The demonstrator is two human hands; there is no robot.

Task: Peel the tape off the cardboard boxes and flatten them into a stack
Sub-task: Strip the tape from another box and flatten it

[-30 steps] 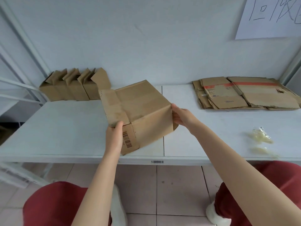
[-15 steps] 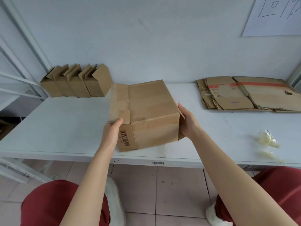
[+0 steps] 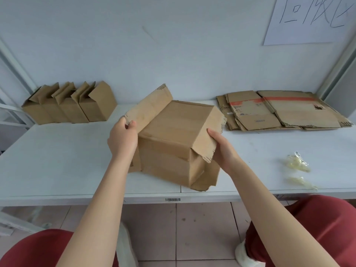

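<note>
The left hand [image 3: 123, 140] pinches the near corner of the raised left flap [image 3: 148, 106] of the box [image 3: 173, 132]. The right hand [image 3: 222, 151] grips the right flap [image 3: 209, 135], thumb on top, fingers hidden beneath. The box rests at the front middle of the table [image 3: 57, 160], between both hands. Open boxes [image 3: 71, 108] stand in a row at the back left. A flat stack [image 3: 279, 112] lies at the back right, with tape scraps [image 3: 296, 164] nearer the front.

On the tabletop [image 3: 57, 160], the left grip [image 3: 123, 139] is pinching a flap of the cardboard box [image 3: 177, 128] — the right grip [image 3: 223, 153] is holding another.
</note>
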